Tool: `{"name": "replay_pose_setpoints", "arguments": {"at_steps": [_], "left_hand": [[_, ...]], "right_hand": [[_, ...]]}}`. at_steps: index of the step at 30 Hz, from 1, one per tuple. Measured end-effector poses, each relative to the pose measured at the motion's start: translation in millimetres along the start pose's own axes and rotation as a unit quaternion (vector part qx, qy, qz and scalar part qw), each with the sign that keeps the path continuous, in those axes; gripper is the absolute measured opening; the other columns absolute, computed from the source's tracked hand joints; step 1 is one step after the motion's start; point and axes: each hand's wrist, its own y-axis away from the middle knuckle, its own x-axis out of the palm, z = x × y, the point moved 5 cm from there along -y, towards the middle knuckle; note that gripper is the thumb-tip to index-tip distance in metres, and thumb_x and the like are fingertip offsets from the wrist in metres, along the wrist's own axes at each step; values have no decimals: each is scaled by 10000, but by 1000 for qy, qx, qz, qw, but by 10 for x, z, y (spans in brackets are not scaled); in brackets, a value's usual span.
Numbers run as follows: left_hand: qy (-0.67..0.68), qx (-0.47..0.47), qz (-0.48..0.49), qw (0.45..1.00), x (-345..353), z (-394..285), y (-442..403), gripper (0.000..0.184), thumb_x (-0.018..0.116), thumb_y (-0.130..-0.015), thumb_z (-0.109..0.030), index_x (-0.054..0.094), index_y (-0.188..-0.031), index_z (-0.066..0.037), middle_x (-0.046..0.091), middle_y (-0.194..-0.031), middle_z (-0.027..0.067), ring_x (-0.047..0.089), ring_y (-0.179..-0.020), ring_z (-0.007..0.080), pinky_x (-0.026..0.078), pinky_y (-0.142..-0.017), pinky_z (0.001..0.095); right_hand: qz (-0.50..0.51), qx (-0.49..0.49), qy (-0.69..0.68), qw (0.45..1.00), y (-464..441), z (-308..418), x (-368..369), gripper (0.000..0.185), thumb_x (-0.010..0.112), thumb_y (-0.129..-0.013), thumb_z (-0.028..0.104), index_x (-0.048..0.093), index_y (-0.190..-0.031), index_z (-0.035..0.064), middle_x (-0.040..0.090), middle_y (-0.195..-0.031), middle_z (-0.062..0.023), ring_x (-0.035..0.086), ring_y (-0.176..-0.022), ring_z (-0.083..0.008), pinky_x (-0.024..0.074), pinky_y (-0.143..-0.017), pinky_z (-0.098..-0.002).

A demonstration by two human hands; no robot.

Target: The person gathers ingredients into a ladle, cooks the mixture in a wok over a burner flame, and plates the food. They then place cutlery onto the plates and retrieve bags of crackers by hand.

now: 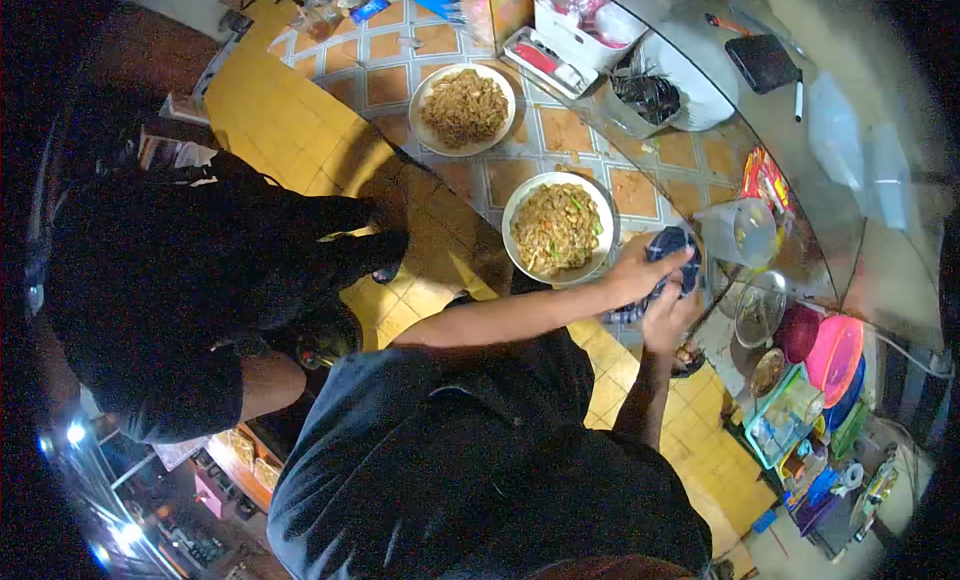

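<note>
A dark blue checked cloth (672,244) is bunched up at the counter's edge, to the right of the nearer bowl. My left hand (640,272) reaches across from the left and grips the cloth, its fingers over the folds. Just below it, my right hand (668,320) is closed on the cloth's lower side, fingers partly hidden by the folds. Close to my left hand stands a white bowl (509,248) of fried noodles (558,230) with green and orange bits. Farther back, a second white bowl (417,135) holds browner noodles (464,108).
A tiled counter (562,130) bears the bowls. Behind them are a cutlery container (645,102) and a white box (580,20). A clear plastic tub (752,230) stands at right, above basins and a teal basket (775,430). Another person in black (190,280) is close on the left.
</note>
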Motion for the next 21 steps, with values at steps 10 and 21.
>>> {"name": "replay_pose_setpoints", "arguments": {"at_steps": [10, 21], "left_hand": [[-62, 59, 5, 996, -489, -195, -448, 824, 385, -870, -594, 61, -1393, -46, 273, -1351, 202, 243, -1262, 303, 210, -1050, 374], [14, -148, -184, 972, -1795, 448, 947, 484, 570, -880, -312, 451, -1212, 19, 544, -1141, 115, 518, -1056, 187, 407, -920, 304]], "right_hand": [[-27, 0, -204, 979, -1083, -143, 238, 316, 611, -850, 247, 563, -954, -48, 609, -867, -87, 533, -745, -123, 442, -675, -274], [-170, -91, 31, 981, -3763, -757, 175, 435, 503, -877, 353, 561, -963, -69, 576, -986, -186, 487, -855, -282, 389, -791, -388]]}}
